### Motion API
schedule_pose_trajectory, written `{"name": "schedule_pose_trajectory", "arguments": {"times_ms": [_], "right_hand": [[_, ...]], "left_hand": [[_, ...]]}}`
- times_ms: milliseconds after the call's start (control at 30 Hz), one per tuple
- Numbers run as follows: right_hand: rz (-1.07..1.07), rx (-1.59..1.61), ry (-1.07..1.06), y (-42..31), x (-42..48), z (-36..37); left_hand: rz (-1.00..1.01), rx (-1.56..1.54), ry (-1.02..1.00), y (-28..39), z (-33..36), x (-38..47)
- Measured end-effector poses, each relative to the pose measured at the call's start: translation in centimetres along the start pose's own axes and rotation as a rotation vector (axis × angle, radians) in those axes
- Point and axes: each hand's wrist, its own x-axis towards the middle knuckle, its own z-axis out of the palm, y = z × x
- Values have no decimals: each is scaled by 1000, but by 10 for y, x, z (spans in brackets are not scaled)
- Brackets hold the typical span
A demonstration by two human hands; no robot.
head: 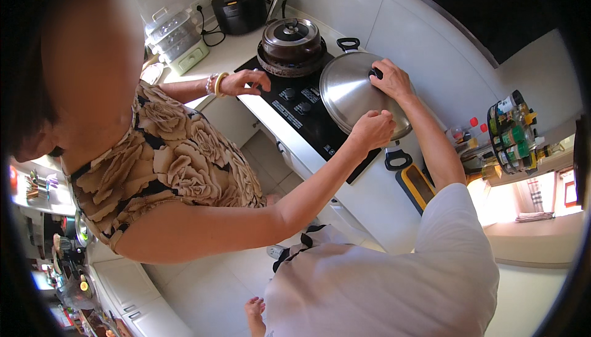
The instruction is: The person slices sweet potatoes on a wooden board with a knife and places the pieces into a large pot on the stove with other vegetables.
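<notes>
My right hand [391, 81] grips the black knob [376, 74] of a domed stainless-steel lid [355, 90]. The lid sits on a pan with black side handles [397, 159], on the right of a black glass cooktop [300, 101]. Low beside my light T-shirt hangs my left hand [255, 309], fingers loosely curled, with no object visible in it. A co-worker in a floral top holds one hand [375, 129] over the lid's near edge; whether it touches is unclear. That person's other hand [247, 82], with bracelets, is over the cooktop's left edge.
A brown lidded pot [292, 44] stands on the left burner. Behind are a black rice cooker [240, 7] and a tiered steamer [177, 37]. A yellow-edged black object [415, 187] lies by the pan's near handle. A spice rack [510, 136] and bottles stand right. The co-worker stands close at left.
</notes>
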Motion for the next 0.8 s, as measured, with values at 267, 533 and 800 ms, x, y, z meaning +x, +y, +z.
{"name": "schedule_pose_trajectory", "arguments": {"times_ms": [267,533,800], "right_hand": [[-13,8,-15,-7,6,0],[-14,-71,-16,-7,5,8],[-33,128,129,-48,-50,-25]], "left_hand": [[36,-154,-47,-122,-8,92],[-41,-113,16,-111,17,27],[-182,-77,142,-130,6,-31]]}}
